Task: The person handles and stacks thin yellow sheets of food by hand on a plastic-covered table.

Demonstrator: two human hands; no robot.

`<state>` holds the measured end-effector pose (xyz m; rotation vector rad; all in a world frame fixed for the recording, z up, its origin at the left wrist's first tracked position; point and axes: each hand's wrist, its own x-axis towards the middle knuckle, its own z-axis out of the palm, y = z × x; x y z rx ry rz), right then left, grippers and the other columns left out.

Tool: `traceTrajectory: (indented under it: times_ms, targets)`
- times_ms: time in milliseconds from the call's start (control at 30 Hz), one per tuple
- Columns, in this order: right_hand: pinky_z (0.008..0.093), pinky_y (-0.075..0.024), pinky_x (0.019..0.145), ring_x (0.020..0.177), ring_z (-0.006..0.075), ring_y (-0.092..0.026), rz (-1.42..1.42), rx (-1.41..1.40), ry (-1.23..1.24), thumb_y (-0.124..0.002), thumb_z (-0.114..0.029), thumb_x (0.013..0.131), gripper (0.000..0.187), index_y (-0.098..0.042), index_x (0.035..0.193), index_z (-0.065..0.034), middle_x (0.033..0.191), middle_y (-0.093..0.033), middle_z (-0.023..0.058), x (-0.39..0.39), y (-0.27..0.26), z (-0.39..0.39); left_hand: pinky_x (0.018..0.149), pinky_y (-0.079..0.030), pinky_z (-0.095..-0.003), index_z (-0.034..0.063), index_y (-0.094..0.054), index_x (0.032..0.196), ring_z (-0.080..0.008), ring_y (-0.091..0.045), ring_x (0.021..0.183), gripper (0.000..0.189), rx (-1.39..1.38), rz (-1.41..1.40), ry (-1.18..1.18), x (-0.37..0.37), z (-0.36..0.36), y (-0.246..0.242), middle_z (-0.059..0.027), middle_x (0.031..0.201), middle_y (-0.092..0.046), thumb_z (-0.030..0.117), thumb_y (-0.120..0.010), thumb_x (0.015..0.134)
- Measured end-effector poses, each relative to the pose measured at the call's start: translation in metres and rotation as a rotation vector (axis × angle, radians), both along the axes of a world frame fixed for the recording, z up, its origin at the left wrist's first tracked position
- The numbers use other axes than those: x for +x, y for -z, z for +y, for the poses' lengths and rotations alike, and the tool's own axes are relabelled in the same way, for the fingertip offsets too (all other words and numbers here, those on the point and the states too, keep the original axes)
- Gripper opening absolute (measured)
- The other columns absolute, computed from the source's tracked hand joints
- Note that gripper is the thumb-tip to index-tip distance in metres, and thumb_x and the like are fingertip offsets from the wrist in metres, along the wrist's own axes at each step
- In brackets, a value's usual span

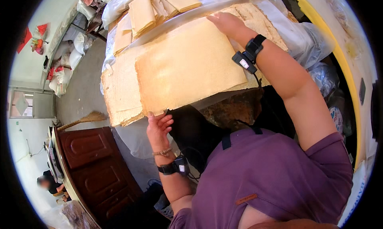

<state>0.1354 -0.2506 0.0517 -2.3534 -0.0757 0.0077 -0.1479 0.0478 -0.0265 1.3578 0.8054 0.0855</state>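
Observation:
A large, thin, pale yellow sheet (191, 64) lies over a stack of similar rough-edged sheets (124, 88) on a table in front of me. My left hand (159, 128) is at the sheet's near left corner, with the thumb on its edge and the other fingers curled beside it. At the far right corner, my right hand (227, 24) pinches the sheet between thumb and fingers. Folded yellow sheets (142, 13) lie in a pile beyond the stack. Both wrists wear black straps with small devices.
Clear plastic sheeting (308, 43) drapes the table's right side. A dark red wooden cabinet (89, 157) and a straw broom (89, 116) are at the left. Filled bags (80, 43) line a wall shelf. Another person (52, 182) sits at the far lower left.

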Motion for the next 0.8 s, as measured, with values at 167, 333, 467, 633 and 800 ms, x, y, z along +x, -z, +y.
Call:
traceTrajectory:
  times_ms: [167,333,467,633,800]
  targets:
    - [0.0429,-0.0529,0.091,0.103,0.0353,-0.066,-0.435,-0.045,-0.578,-0.067,-0.039,0.093,0.049,-0.062,0.128,-0.0066,0.116,-0.069,0.0176,-0.095,-0.013,0.029,0.060,-0.049,-0.0257,0.0120,-0.066,0.100,-0.0137,-0.069,0.075,0.030,-0.394,-0.163,-0.050,0.016,-0.015,0.024,-0.0027,0.087,-0.074,0.041,-0.062,0.100]
    - [0.0409,-0.0507,0.095,0.117,0.0293,-0.060,-0.568,-0.180,-0.748,-0.070,-0.026,0.083,0.048,-0.061,0.126,-0.0084,0.128,-0.063,0.0128,-0.185,0.035,0.043,0.060,-0.045,-0.0256,0.0155,-0.061,0.096,-0.0110,-0.060,0.067,0.018,-0.554,-0.201,-0.037,0.013,-0.076,0.003,0.0011,0.078,-0.068,0.032,-0.060,0.102]
    - [0.0377,-0.0516,0.084,0.105,0.0240,-0.061,-0.707,-0.252,-0.666,-0.061,-0.020,0.082,0.035,-0.066,0.115,-0.0119,0.116,-0.064,0.0050,-0.180,0.063,0.031,0.061,-0.045,-0.0267,0.0078,-0.063,0.111,-0.0139,-0.060,0.067,0.025,-0.437,-0.110,0.244,-0.009,-0.114,-0.016,-0.0038,0.079,-0.067,0.030,-0.055,0.104]
    - [0.0361,-0.0521,0.077,0.093,0.0228,-0.063,-0.762,-0.189,-0.867,-0.063,-0.013,0.079,0.025,-0.072,0.102,-0.0184,0.100,-0.066,0.0001,-0.157,0.046,-0.039,0.072,-0.054,-0.0273,-0.0065,-0.067,0.114,-0.0185,-0.069,0.079,0.026,-0.233,-0.226,0.789,-0.035,-0.102,-0.056,-0.0152,0.092,-0.073,0.010,-0.055,0.098]
    - [0.0317,-0.0557,0.084,0.095,0.0233,-0.070,-0.484,0.125,-0.685,-0.069,-0.004,0.081,0.021,-0.079,0.092,-0.0179,0.101,-0.075,0.0027,-0.142,0.039,-0.120,0.073,-0.057,-0.0300,-0.0060,-0.069,0.111,-0.0212,-0.072,0.078,0.021,0.036,-0.538,0.600,-0.045,-0.067,-0.074,-0.0163,0.090,-0.074,-0.001,-0.061,0.092]
